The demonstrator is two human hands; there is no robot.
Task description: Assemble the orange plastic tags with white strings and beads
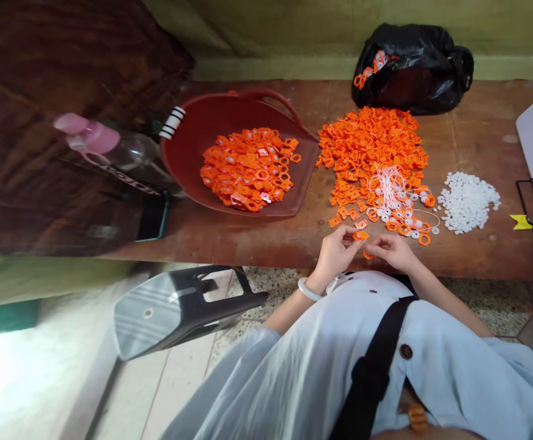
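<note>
At the table's near edge, my left hand (336, 249) pinches a small flat orange plastic piece (360, 235) between thumb and fingertips. Just to its right, my right hand (393, 251) is closed on an orange plastic ring (369, 254), partly covered by the fingers. Beyond both hands lies a bundle of white strings (389, 189), with orange rings and white beads around its loose ends. A big heap of orange plastic pieces (371, 140) spreads behind the strings. To the right sits a pile of small white beads (468, 203).
A dark red scoop-shaped basket (248, 110) holding orange pieces stands left. A black plastic bag (413, 73) lies at the back. Farther left are a pink-capped bottle (96, 137) and a phone (153, 217). A grey stool (156, 311) stands below the table (486, 131).
</note>
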